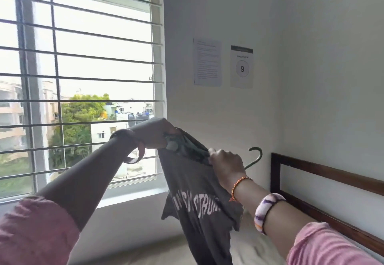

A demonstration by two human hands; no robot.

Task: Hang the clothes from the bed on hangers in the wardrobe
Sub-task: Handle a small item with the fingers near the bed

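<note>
The left hand [154, 134] is closed around the top edge of a grey T-shirt [199, 206], fingers curled over bunched fabric at what looks like the collar or shoulder, and a pale part, perhaps of the hanger, shows just under its knuckles. The right hand [225, 162] is also closed, gripping the same top edge of the T-shirt just to the right of the left hand, together with a green hanger [254, 157] whose hook sticks out to the right of the T-shirt, pointing up toward the wall. How far the hanger reaches inside the T-shirt cannot be told, since cloth and fingers cover it. The T-shirt hangs down from both hands, twisted, with white lettering across it, and its lower part drops out of view at the bottom. Both forearms come from pink sleeves; the right wrist carries an orange thread and a white and purple bangle [268, 212], the left wrist a dark band. Below and to the right of the T-shirt lies the bed [255, 250] with a pale sheet and a dark wooden headboard [324, 183] against the wall. Above the T-shirt two paper notices [242, 67] are stuck on the wall, one bearing a 9. To the left of the T-shirt stands a barred window [81, 77] with trees and buildings outside.
</note>
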